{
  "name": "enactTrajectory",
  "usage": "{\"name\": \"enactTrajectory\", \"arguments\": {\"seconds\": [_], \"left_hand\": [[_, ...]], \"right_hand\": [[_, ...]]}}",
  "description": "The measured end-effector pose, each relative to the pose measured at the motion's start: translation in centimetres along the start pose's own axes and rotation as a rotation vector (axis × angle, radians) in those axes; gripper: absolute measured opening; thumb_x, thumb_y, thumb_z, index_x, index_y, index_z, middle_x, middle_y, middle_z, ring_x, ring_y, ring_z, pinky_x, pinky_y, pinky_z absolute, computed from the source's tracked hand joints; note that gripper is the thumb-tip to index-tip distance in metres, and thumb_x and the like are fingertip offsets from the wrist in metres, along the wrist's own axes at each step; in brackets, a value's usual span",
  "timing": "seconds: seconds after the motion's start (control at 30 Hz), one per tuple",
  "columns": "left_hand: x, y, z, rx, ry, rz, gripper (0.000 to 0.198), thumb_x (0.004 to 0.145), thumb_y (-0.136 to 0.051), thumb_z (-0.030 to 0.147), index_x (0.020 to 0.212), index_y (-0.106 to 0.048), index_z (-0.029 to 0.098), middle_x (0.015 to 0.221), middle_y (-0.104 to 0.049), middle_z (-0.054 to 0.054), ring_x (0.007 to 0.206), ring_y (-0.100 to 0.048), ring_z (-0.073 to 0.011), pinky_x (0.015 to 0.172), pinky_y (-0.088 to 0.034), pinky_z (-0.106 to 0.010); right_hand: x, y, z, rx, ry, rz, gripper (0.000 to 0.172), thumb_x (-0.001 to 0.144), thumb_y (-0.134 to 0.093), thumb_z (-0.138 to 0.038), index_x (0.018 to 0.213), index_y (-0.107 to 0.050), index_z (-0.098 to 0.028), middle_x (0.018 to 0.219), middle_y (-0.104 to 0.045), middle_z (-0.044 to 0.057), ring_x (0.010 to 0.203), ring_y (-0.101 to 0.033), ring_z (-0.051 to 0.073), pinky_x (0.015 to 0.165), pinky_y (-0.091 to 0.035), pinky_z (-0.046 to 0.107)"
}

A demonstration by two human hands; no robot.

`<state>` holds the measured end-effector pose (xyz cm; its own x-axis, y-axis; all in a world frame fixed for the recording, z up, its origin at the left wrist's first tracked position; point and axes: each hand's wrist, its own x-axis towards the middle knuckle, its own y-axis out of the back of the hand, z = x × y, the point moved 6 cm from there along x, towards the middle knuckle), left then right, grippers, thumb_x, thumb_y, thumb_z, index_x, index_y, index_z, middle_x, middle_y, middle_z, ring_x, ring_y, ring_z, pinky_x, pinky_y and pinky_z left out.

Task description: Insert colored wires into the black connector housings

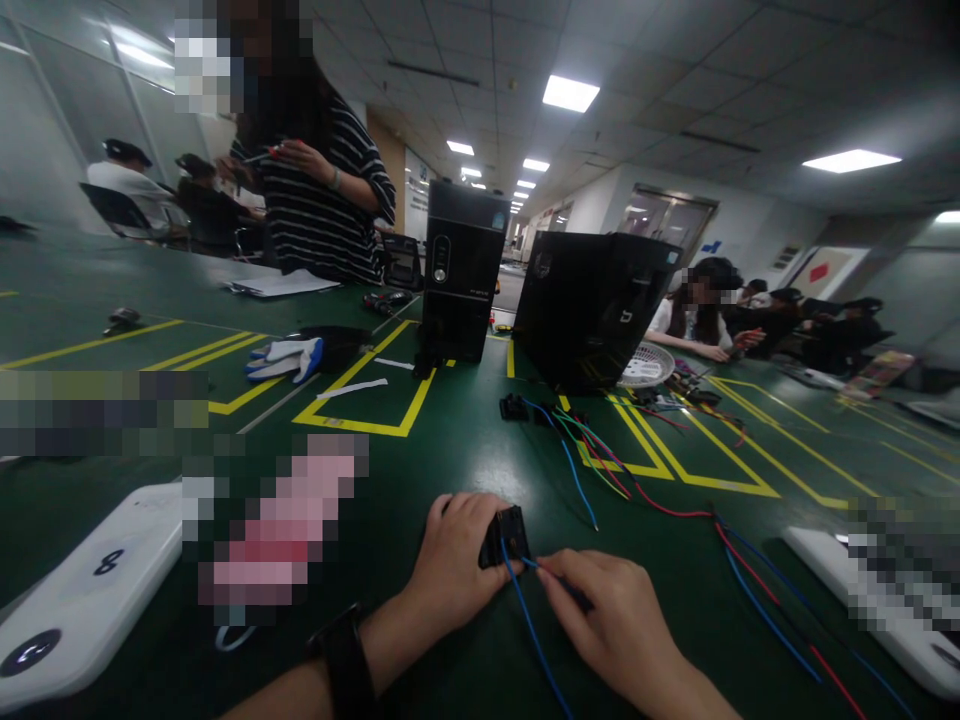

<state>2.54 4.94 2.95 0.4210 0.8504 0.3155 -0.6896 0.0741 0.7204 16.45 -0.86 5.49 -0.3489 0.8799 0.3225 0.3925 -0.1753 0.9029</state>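
My left hand [454, 570] is closed around a small black connector block [507, 535] at the near edge of the green table [465, 440]. My right hand [619, 625] pinches a blue wire [532, 625] whose end sits at the block. The wire trails toward me between my hands. A dark watch band [346, 665] is on my left wrist. More loose red, blue and green wires [600, 460] lie spread just beyond my hands, with other small black connectors [514, 407] at their far ends.
Two black computer cases [461, 270] [592, 305] stand mid-table inside yellow floor-style tape lines. A blue-and-white glove [289, 358] lies to the left. White devices sit at the near left [82, 590] and near right [900, 620]. A person in a striped shirt [319, 200] stands behind; others sit at the right.
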Motion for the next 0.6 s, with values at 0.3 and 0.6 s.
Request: {"name": "enactTrajectory", "arguments": {"seconds": [0.3,0.6], "left_hand": [[0.0,-0.1,0.1,-0.013,-0.009,-0.009,0.034,0.069,-0.069,0.031,0.1,-0.055,0.026,0.1,-0.062,-0.001,0.099,-0.052,-0.0251,0.091,-0.031,-0.04],[0.1,-0.1,0.1,0.009,-0.007,-0.005,0.035,0.068,-0.07,0.031,0.1,-0.055,0.026,0.101,-0.062,0.0,0.099,-0.052,-0.0245,0.09,-0.031,-0.039]], "right_hand": [[0.0,-0.8,-1.0,0.065,0.083,-0.021,0.021,0.089,-0.045,-0.02,0.084,-0.065,-0.02,0.067,-0.066,0.001,0.059,-0.06,0.013,0.056,-0.036,0.023],[-0.1,-1.2,-1.2,0.027,0.124,-0.041,0.02,0.09,-0.045,-0.018,0.08,-0.063,-0.019,0.065,-0.063,0.001,0.057,-0.057,0.013,0.055,-0.034,0.025]]}}
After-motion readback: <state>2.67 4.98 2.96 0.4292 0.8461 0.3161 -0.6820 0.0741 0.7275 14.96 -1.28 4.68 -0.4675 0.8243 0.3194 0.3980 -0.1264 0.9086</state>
